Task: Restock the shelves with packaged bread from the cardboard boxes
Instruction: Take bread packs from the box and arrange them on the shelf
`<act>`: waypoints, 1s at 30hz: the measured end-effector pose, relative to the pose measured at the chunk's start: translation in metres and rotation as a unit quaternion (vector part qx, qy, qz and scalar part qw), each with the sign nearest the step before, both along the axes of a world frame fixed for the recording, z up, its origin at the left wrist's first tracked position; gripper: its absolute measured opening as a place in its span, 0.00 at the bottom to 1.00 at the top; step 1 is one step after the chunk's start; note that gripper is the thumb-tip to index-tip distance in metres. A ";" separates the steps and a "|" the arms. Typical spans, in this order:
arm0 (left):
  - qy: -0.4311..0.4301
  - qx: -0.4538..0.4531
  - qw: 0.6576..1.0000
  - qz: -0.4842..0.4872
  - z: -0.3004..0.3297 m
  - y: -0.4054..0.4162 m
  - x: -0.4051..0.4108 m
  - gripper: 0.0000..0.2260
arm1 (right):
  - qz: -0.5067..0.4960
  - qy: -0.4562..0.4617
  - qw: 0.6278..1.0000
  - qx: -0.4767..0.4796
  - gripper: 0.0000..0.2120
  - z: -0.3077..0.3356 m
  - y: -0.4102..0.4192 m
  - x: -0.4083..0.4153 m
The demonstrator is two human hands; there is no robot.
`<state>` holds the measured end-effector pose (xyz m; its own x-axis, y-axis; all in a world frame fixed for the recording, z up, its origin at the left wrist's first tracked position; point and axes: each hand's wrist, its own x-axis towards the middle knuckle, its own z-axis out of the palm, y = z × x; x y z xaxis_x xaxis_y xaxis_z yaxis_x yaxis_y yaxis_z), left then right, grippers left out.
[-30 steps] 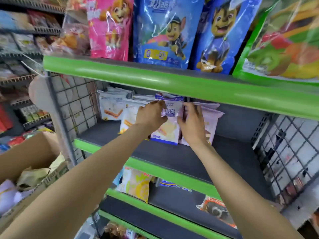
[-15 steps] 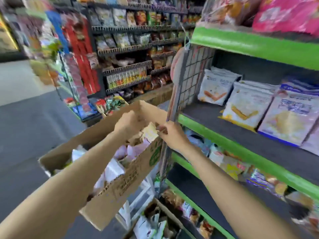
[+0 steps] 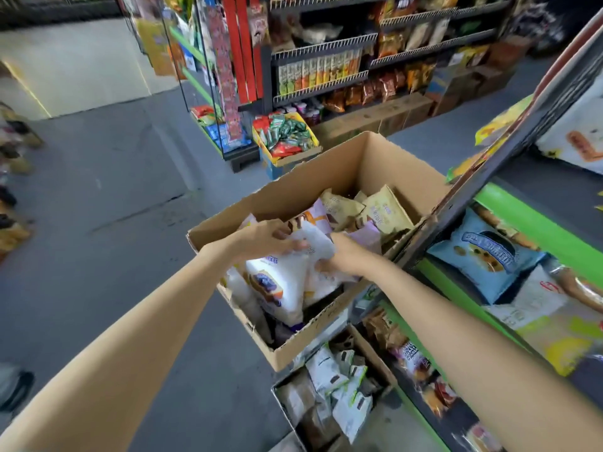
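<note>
An open cardboard box stands left of the green-edged shelf and holds several bread packets. Both my hands are inside it. My left hand lies with fingers stretched over a white packet at the top of the pile. My right hand grips the same white packet from the right, fingers curled under it. A larger white packet with a purple print lies just below my hands. Beige packets fill the box's far end.
A second open box of packets sits on the floor under the first. The shelf unit's dark upright runs close to the box's right side. A blue packet lies on a lower shelf. Grey floor spreads to the left; snack racks stand behind.
My hands left the packets on the shelf and swung down left into the cardboard box. They now close around a white packet on top of the pile.
</note>
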<state>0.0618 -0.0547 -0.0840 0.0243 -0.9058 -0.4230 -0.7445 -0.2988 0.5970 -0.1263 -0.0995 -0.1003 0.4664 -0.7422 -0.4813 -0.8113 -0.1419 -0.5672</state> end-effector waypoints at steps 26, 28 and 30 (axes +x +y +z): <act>0.052 -0.402 0.880 -0.246 0.148 -0.053 -0.146 0.20 | -0.388 -0.439 0.778 -0.229 0.17 0.147 0.014 -0.156; 0.071 -0.435 0.864 -0.242 0.160 -0.057 -0.182 0.18 | -0.422 -0.492 0.731 -0.215 0.12 0.158 0.022 -0.183; 0.091 -0.463 0.848 -0.242 0.169 -0.058 -0.219 0.15 | -0.420 -0.484 0.738 -0.213 0.05 0.165 0.028 -0.211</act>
<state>-0.1570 -0.1129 0.0852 -0.4348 -0.7363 0.5185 -0.5166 0.6756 0.5261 -0.3375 -0.0718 0.0644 -0.2722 -0.9528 0.1345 0.0412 -0.1512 -0.9876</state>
